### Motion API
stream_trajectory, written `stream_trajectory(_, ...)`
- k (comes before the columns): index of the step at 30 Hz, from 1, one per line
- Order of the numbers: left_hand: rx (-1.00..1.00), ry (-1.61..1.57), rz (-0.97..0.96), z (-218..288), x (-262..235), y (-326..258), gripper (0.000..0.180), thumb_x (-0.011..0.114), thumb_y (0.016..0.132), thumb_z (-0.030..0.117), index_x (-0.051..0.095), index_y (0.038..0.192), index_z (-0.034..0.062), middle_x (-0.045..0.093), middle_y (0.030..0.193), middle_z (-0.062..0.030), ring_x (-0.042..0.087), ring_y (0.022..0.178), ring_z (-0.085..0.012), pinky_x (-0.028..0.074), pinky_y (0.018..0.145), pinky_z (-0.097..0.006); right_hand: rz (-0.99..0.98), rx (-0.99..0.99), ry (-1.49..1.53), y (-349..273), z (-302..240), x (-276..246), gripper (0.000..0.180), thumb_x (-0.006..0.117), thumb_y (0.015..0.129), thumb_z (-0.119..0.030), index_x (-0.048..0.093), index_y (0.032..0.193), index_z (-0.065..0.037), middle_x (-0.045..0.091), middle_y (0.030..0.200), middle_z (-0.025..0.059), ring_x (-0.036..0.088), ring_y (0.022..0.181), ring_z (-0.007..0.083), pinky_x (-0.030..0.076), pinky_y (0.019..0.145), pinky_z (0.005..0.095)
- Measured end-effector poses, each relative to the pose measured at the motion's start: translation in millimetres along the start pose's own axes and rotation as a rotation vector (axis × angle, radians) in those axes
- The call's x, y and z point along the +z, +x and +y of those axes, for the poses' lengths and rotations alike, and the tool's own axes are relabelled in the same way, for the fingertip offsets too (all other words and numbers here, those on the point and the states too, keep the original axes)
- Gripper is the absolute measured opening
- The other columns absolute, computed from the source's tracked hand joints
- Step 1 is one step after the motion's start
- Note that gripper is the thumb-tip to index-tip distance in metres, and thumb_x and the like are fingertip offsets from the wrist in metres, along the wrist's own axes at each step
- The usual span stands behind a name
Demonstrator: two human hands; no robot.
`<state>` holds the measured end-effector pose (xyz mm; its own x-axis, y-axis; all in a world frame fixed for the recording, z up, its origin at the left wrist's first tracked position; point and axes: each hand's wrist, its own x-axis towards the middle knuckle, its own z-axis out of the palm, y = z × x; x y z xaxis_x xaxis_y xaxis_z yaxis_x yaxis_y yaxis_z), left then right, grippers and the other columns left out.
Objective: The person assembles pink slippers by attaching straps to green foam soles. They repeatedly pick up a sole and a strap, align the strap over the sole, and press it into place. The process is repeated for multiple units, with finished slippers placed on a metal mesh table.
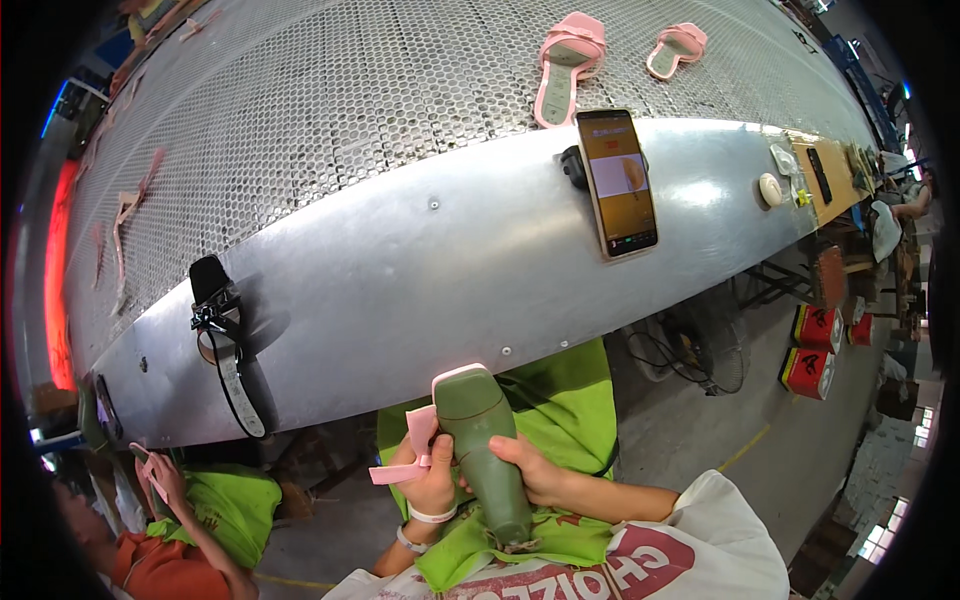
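A green shoe last [478, 430] with a pink edge around its toe is held over my lap, toe toward the table. My right hand [535, 470] is closed around its right side, thumb on top. On its left side my left hand [432, 488] is closed on a pink strap [422, 432], whose two ends stick out to the left. The left fingers behind the strap are partly hidden, and I cannot tell how firmly they touch the last. A bright green cloth [560, 410] lies under the last.
Before me runs a metal table edge [400, 300] beside a perforated conveyor [400, 100]. On them are a phone on a stand [620, 190], a black sandal [225, 340] and pink sandals [572, 65]. A co-worker [180, 550] sits at the left; a floor fan [700, 350] stands at the right.
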<state>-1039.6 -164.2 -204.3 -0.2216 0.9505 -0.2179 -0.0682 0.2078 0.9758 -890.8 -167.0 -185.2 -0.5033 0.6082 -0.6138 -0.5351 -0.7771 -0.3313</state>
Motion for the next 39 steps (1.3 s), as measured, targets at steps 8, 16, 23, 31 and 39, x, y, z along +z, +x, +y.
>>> stream_trajectory(8, -0.102, -0.094, -0.012, 16.5, 0.7, 0.2, 0.031, 0.065, 0.091, 0.014, 0.060, 0.112, -0.0075, 0.064, 0.089, -0.0064, 0.054, 0.068, -0.0078, 0.043, 0.056, -0.021, -0.071, -0.004, 0.042, 7.1, 2.3, -3.0, 0.063, 0.059, 0.086, -0.047, 0.044, 0.126, -0.001, 0.060, 0.103, 0.0129, 0.064, 0.088, 0.0206, 0.054, 0.078, 0.0344)
stream_trajectory(16, -0.050, -0.019, -0.050, 12.5, -7.2, 3.3, 0.033, 0.063, 0.092, 0.013, 0.058, 0.117, -0.0089, 0.065, 0.098, -0.0080, 0.056, 0.074, -0.0087, 0.044, 0.060, -0.021, -0.097, -0.022, 0.048, 10.4, 1.8, -0.1, 0.061, 0.059, 0.087, -0.045, 0.042, 0.127, -0.001, 0.057, 0.104, 0.0106, 0.063, 0.086, 0.0180, 0.054, 0.073, 0.0314)
stream_trajectory(23, -0.041, -0.041, -0.056, 19.0, -8.8, 5.4, 0.034, 0.064, 0.091, 0.012, 0.059, 0.117, -0.0088, 0.065, 0.097, -0.0075, 0.056, 0.076, -0.0092, 0.045, 0.064, -0.022, -0.105, -0.007, 0.033, 12.3, 4.8, 1.0, 0.066, 0.059, 0.086, -0.048, 0.041, 0.129, -0.001, 0.059, 0.106, 0.0152, 0.064, 0.092, 0.0227, 0.056, 0.081, 0.0369)
stream_trajectory(31, -0.120, -0.079, -0.071, 27.2, -11.3, 4.6, 0.033, 0.064, 0.091, 0.011, 0.059, 0.116, -0.0088, 0.064, 0.092, -0.0063, 0.055, 0.071, -0.0082, 0.044, 0.060, -0.021, -0.103, -0.019, 0.033, 12.6, 6.9, 2.7, 0.065, 0.058, 0.088, -0.048, 0.041, 0.129, -0.001, 0.060, 0.106, 0.0156, 0.065, 0.093, 0.0229, 0.056, 0.081, 0.0363)
stream_trajectory(39, -0.083, -0.018, -0.059, 7.9, -29.4, 4.2, 0.033, 0.065, 0.089, 0.008, 0.058, 0.117, -0.0083, 0.063, 0.093, -0.0063, 0.055, 0.073, -0.0091, 0.045, 0.063, -0.023, -0.102, 0.009, 0.019, 16.3, 11.0, 8.8, 0.066, 0.059, 0.087, -0.050, 0.041, 0.129, -0.002, 0.057, 0.107, 0.0107, 0.062, 0.089, 0.0188, 0.053, 0.075, 0.0328)
